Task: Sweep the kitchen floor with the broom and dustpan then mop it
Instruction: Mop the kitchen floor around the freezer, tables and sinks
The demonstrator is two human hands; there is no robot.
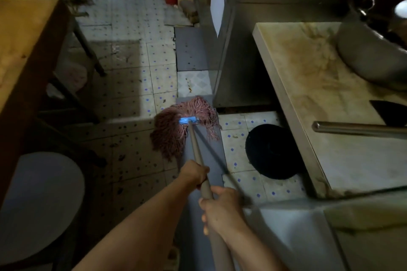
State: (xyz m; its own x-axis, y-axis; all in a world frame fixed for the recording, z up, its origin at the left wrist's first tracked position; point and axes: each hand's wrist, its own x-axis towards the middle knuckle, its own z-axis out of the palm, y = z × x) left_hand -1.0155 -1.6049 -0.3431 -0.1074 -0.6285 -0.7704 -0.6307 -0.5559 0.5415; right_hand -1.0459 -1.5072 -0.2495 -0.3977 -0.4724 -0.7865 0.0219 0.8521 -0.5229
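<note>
Hands grip a mop handle [199, 161] in a dim kitchen: the left hand [195, 174] is wrapped round the shaft further down, the right hand [220, 207] clenched on it nearer the body. The pink string mop head [174, 130], on a blue clamp [187, 120], lies spread on the stained tiled floor [132, 86] beside a steel bench [312, 99].

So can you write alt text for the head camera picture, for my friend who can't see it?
Two hands, left ahead of right, grip a mop handle; the reddish mop head lies on a spotted tile floor. A steel counter stands at right, a round black mat below its edge.
</note>
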